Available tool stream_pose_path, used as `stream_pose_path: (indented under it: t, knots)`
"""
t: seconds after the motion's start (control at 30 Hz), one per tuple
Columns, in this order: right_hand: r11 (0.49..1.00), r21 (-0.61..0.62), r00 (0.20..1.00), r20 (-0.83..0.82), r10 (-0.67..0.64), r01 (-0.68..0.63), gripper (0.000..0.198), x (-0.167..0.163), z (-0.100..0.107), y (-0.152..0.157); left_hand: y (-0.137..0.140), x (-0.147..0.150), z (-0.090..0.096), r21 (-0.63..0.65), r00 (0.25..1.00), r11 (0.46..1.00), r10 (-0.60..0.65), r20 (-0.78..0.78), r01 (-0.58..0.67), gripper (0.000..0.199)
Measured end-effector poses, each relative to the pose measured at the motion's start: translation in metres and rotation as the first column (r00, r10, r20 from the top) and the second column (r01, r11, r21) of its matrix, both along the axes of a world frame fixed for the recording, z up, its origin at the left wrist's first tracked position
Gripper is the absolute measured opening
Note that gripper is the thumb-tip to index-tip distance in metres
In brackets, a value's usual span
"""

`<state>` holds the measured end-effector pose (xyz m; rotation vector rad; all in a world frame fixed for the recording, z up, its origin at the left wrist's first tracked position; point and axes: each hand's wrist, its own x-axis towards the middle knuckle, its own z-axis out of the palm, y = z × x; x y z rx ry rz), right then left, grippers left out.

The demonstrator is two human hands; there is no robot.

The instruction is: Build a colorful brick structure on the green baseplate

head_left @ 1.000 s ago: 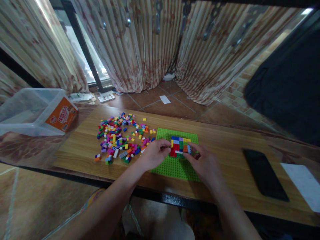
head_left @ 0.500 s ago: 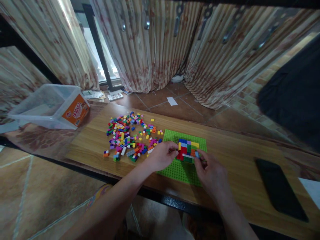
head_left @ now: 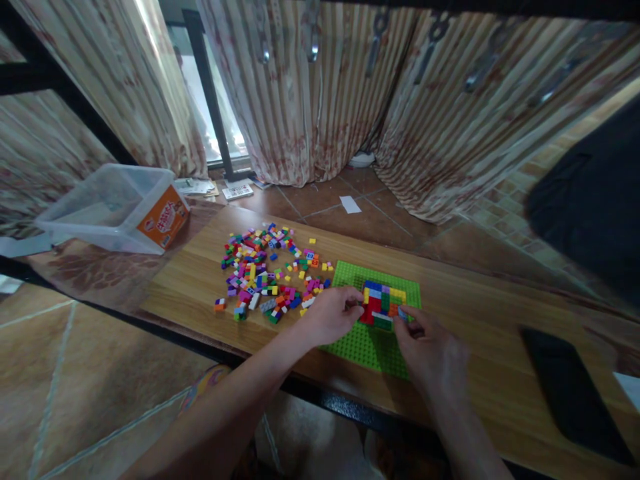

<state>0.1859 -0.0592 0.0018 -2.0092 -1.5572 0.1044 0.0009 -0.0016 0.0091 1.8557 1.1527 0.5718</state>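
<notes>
A block of coloured toy bricks (head_left: 385, 301) in blue, yellow, red, green and orange sits over the green baseplate (head_left: 367, 353). My left hand (head_left: 334, 316) is closed at the block's left edge, thumb and forefinger against it. At the right edge, my right hand (head_left: 434, 350) pinches a small light blue brick (head_left: 402, 312) between thumb and forefinger, up against the block. The fingers hide part of that brick and of the block's right side.
Many loose bricks (head_left: 255, 273) are spread left of the baseplate on the wooden table (head_left: 185, 280). A clear plastic box (head_left: 107, 207) with an orange label stands at the far left. A black flat device (head_left: 573, 390) lies at the right. Striped curtains (head_left: 320, 100) hang behind.
The whole view has shifted slightly, so everything sits a little further right. Both hands stay at the brick block; the right fingers have moved only slightly around the light blue brick.
</notes>
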Motion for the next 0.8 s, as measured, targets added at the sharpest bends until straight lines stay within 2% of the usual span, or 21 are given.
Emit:
stream_pose_path:
  t: [0.23, 0.43, 0.8]
  knots:
    - [0.998, -0.066, 0.998, -0.067, -0.005, 0.001, 0.059, 0.003, 0.000, 0.002, -0.002, 0.002, 0.000, -0.017, 1.000, 1.000, 0.020, -0.002, -0.020, 0.021]
    - [0.999, -0.050, 0.990, -0.141, 0.010, -0.017, 0.067, 0.008, 0.001, 0.003, -0.002, 0.001, 0.003, -0.011, 1.000, 1.000, 0.012, -0.019, -0.013, 0.021]
    - [0.994, -0.001, 0.992, 0.072, 0.105, -0.105, 0.060, 0.011, -0.006, 0.001, -0.002, 0.001, 0.002, 0.005, 0.999, 1.000, -0.001, -0.053, 0.002, 0.022]
